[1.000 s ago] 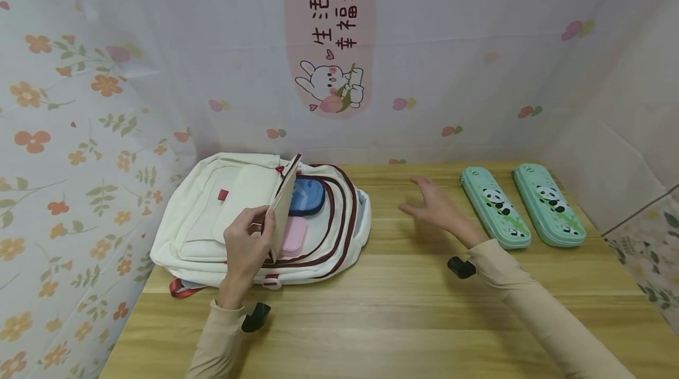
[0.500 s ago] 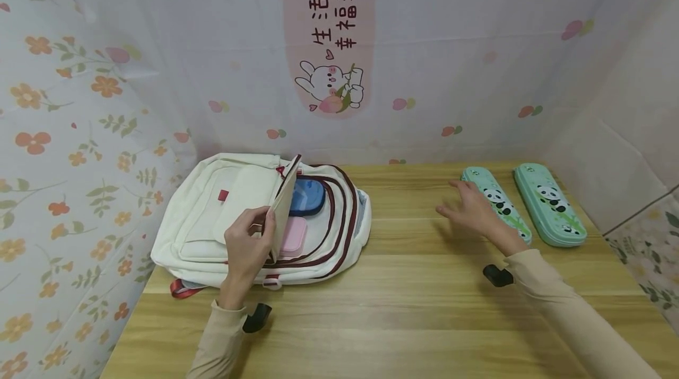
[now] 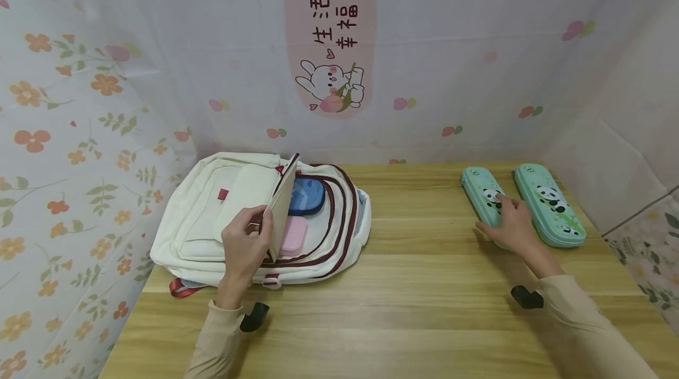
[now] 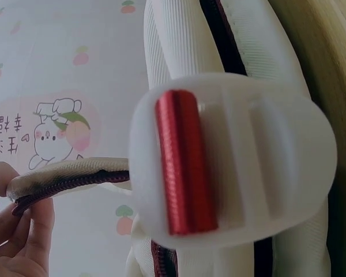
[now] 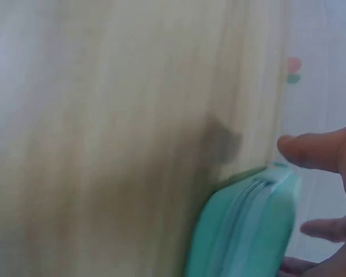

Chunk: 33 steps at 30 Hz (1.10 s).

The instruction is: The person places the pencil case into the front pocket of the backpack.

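My left hand (image 3: 246,241) pinches the zippered edge of the front flap (image 3: 284,208) of a cream backpack (image 3: 207,202), holding it raised. In the left wrist view the fingers (image 4: 39,236) grip that flap's dark zipper edge. Inside the opened pocket lie a blue case (image 3: 307,196) and a pink case (image 3: 293,234). On the right, my right hand (image 3: 514,228) is over a mint-green panda pencil case (image 3: 481,184), thumb and fingers spread, hiding its lower part. The right wrist view has the pencil case's zippered side (image 5: 242,231) beneath the parted thumb and fingers.
A second mint-green panda pencil case (image 3: 549,205) lies just right of the first. The wooden table (image 3: 403,308) stretches between backpack and pencil cases. Patterned cloth (image 3: 424,61) hangs behind and at both sides. A white buckle (image 4: 277,161) sits close to the left wrist camera.
My right hand has moved right across the table, from bare wood to over the nearer pencil case. The left hand keeps holding the flap in the same place.
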Motion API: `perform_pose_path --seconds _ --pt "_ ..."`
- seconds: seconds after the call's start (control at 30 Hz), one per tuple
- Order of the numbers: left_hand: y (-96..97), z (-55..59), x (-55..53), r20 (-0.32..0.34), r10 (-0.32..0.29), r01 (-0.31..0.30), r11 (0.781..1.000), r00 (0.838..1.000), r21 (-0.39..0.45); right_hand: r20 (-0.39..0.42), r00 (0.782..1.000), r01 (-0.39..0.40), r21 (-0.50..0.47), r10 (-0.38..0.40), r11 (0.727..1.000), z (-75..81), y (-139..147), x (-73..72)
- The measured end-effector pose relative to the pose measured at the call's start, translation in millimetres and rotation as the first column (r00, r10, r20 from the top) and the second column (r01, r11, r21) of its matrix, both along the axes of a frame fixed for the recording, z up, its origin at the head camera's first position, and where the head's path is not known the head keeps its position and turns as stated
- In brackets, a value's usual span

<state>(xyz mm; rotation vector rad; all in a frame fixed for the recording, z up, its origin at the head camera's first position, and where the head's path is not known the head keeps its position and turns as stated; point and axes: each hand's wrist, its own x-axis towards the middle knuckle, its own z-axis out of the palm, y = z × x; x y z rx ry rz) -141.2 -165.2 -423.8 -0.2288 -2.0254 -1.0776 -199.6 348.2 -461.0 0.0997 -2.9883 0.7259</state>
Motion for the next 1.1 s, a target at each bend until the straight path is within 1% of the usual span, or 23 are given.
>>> perform_pose_path --seconds 0.07,0.13,0.27,0.37,0.6,0.67,0.77,0.83,0.9,1.0,1.1 --pt "-3.7 -6.4 -3.6 0.002 0.002 -0.002 1.000 1.000 -0.002 -0.005 1.000 0.028 -0.002 -0.028 1.000 -4.7 7 4.7" --pt "-6.1 -10.1 -5.8 0.004 0.000 0.000 1.000 1.000 -0.004 0.001 0.999 0.046 -0.005 -0.046 0.999 -8.7 13 9.3" --pt "-7.5 -11.5 -6.7 0.006 -0.003 0.003 1.000 1.000 -0.009 0.002 0.998 0.070 0.001 -0.070 0.998 -13.4 21 17.0" --pt "-6.3 -9.0 -4.6 0.005 -0.001 0.001 1.000 1.000 -0.007 -0.009 0.996 0.084 0.001 -0.084 0.997 -14.7 24 21.4" --pt "1.1 3.8 3.8 -0.003 -0.013 0.013 1.000 1.000 0.008 -0.001 0.995 0.100 0.018 -0.100 0.995 -14.2 26 30.1" --pt "0.9 3.7 3.5 -0.003 -0.012 0.012 1.000 1.000 0.007 0.011 0.994 0.113 0.011 -0.113 0.994 -13.8 26 32.4" --pt "-1.4 -0.8 0.7 -0.001 -0.007 0.007 1.000 1.000 0.007 0.017 0.991 0.135 -0.004 -0.135 0.991 -14.1 26 35.2" --pt "-2.5 -3.1 -0.7 0.001 -0.005 0.005 1.000 1.000 0.007 0.010 0.988 0.155 -0.013 -0.155 0.988 -14.7 25 36.4" --pt "-2.2 -2.5 -0.5 0.002 -0.007 0.007 1.000 1.000 0.009 -0.001 0.984 0.176 -0.015 -0.176 0.984 -16.0 25 37.1" --pt "1.0 4.2 3.0 -0.001 -0.014 0.014 1.000 1.000 0.012 -0.010 0.977 0.213 -0.024 -0.213 0.977 -17.3 25 38.5" --pt "3.9 11.5 6.2 -0.011 -0.021 0.021 1.000 1.000 0.014 0.002 0.970 0.245 -0.041 -0.245 0.969 -17.3 25 39.7"
